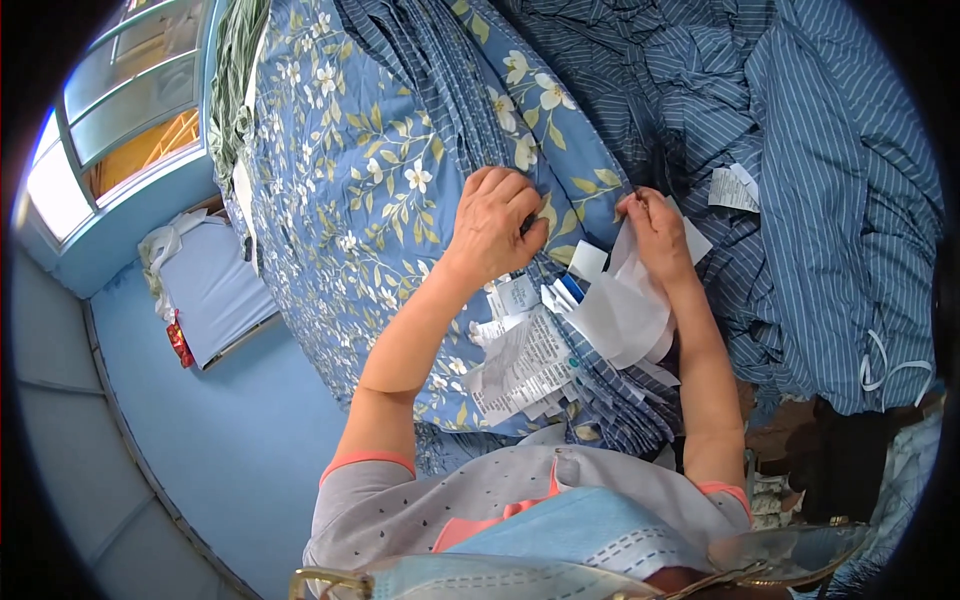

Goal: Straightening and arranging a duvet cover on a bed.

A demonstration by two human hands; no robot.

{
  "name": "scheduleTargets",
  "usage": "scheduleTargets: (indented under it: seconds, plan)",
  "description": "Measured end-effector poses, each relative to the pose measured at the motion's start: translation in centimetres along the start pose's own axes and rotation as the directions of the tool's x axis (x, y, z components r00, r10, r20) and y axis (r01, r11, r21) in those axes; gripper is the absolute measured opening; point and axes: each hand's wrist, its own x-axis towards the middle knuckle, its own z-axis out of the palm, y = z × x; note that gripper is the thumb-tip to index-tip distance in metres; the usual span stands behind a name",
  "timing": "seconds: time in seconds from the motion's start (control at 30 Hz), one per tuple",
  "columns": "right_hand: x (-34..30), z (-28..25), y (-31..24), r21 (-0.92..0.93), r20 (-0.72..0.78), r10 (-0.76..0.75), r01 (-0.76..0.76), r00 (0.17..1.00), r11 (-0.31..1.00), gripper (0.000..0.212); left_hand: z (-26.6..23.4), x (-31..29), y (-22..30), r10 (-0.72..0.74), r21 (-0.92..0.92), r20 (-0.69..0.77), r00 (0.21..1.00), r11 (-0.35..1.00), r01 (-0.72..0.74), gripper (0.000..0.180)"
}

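Pinching the right edge of that blue floral fabric (pixel 375 215) with your right hand (pixel 660 240) looks okay, but watch the white sheet (pixel 622 312) beside those fingers. Imo it could get folded in if you grab 2 layers at once. The fabric's spread out right in front of you. Your left hand (pixel 497 225) is curled near the pleated strip (pixel 432 95); can't tell if it's gripping anything. 1 hard tug could skew the pleats, and the loose printed labels (pixel 525 362) might snag or crumple.
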Motion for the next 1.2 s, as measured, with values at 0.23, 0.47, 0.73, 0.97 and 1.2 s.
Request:
scheduleTargets:
  seconds: [0.23, 0.47, 0.73, 0.97, 1.2]
  plan:
    - [-1.2, 0.5, -4.5, 0.090, -0.038, -0.034, 0.037, 0.999, 0.995, 0.015, -0.9, 2.1, 0.3, -0.128, -0.047, 0.069, 0.989, 0.990, 0.132, 0.039]
    - [-1.9, 1.3, -5.0, 0.089, -0.075, -0.138, 0.144, 0.988, 0.986, 0.009, 1.1, 5.5, -2.4, -0.080, 0.121, 0.055, 0.995, 0.990, 0.073, 0.044]
    - [3.3, 1.3, -5.7, 0.094, 0.008, 0.027, -0.028, 1.000, 0.995, 0.018, 3.2, 3.6, -4.5, -0.152, -0.085, -0.240, 0.959, 0.987, 0.135, 0.018]
    - [16.2, 4.8, -0.6, -0.121, -0.140, -0.295, 0.279, 0.945, 0.953, 0.021, 4.9, 3.5, -5.3, -0.109, -0.130, -0.358, 0.927, 0.989, 0.066, 0.022]
    - [21.0, 7.8, -0.6, 0.353, 0.208, 0.089, -0.159, 0.974, 0.922, 0.023, 5.5, 3.1, -6.1, -0.071, -0.151, -0.402, 0.913, 0.989, 0.010, 0.027]
